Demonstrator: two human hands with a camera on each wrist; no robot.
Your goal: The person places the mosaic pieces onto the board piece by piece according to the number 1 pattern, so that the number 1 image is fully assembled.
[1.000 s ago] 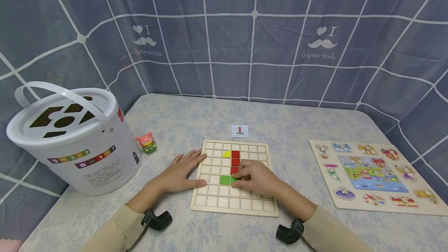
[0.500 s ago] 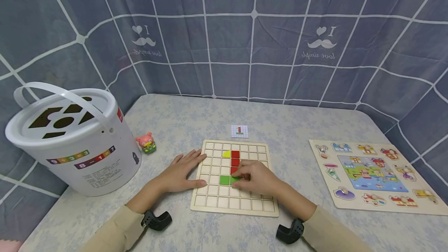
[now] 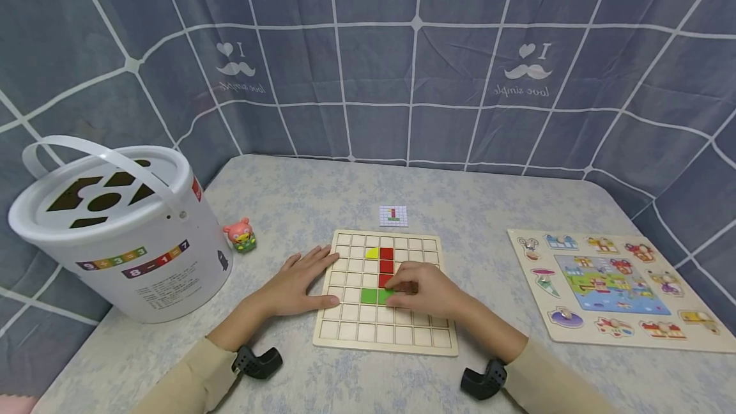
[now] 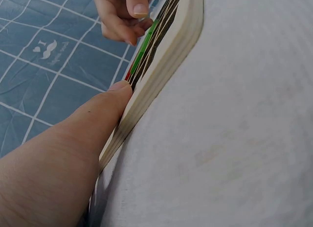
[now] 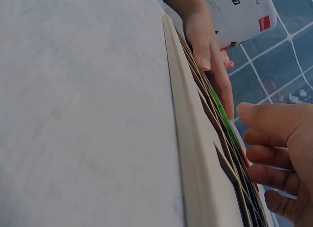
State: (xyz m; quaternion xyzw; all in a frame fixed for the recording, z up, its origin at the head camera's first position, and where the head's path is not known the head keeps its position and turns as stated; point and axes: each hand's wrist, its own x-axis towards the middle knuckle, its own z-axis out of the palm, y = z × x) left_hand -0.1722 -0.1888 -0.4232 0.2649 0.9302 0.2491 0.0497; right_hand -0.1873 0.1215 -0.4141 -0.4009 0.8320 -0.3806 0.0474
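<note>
A wooden grid board (image 3: 356, 331) lies on the table with a yellow quarter-round tile (image 3: 372, 253), a column of red tiles (image 3: 386, 267) and green tiles (image 3: 369, 296) in its cells. My left hand (image 3: 299, 286) lies with fingers spread at the board's left edge; its thumb (image 4: 117, 92) rests on the rim. Over the right part of the board is my right hand (image 3: 428, 289), fingertips beside the green and red tiles. In the right wrist view its fingers (image 5: 271, 156) are loosely bent and apart from the thumb, with nothing visible between. It partly hides the right-hand cells.
Beyond the board lies a small printed pattern card (image 3: 393, 216). A white lidded bucket (image 3: 172, 260) with a handle stands at left, a pink toy figure (image 3: 241, 234) beside it. At right lies a wooden knob puzzle (image 3: 618, 292). A gridded curtain (image 3: 379, 69) hangs behind.
My right hand has shifted slightly right, and more of the second green tile shows. My left hand and the tiles stay where they were.
</note>
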